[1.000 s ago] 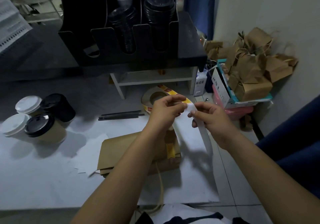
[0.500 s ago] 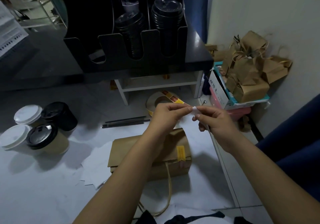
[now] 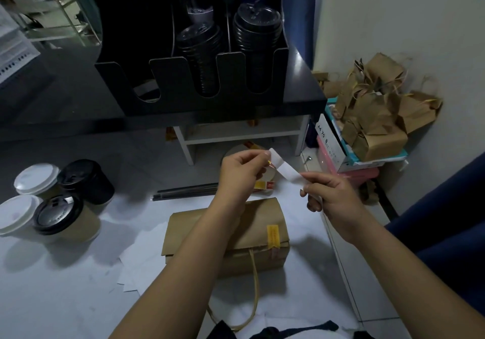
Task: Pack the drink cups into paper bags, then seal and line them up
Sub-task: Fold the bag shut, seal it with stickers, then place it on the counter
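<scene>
Two hands meet above the middle of the white floor. The left hand (image 3: 241,173) pinches the upper end of one white strip (image 3: 286,169) between thumb and fingertips, and the right hand (image 3: 330,191) pinches its lower end, the other fingers curled. The strip runs slanting between them. One paper bag (image 3: 265,215) lies flat beneath the forearms, its folded top held down by one yellow sticker (image 3: 273,236) and its handle loop pointing toward the near edge. Four cups stand clustered at the floor's left edge: two with white lids (image 3: 36,178) (image 3: 17,214) and two with black lids (image 3: 84,181) (image 3: 63,218). One sticker roll (image 3: 265,181) shows just behind the left hand. A small bundle of dark straws (image 3: 183,193), too dim to count, lies left of the roll. Several loose white sheets (image 3: 141,254) lie by the bag's left side. At the far edge, a black lid holder (image 3: 196,76) contains two stacks of black lids (image 3: 199,47) (image 3: 256,31). At the right edge, against the wall, a heap of brown bags (image 3: 375,118) rests on stacked boxes (image 3: 333,149); their number cannot be told.
</scene>
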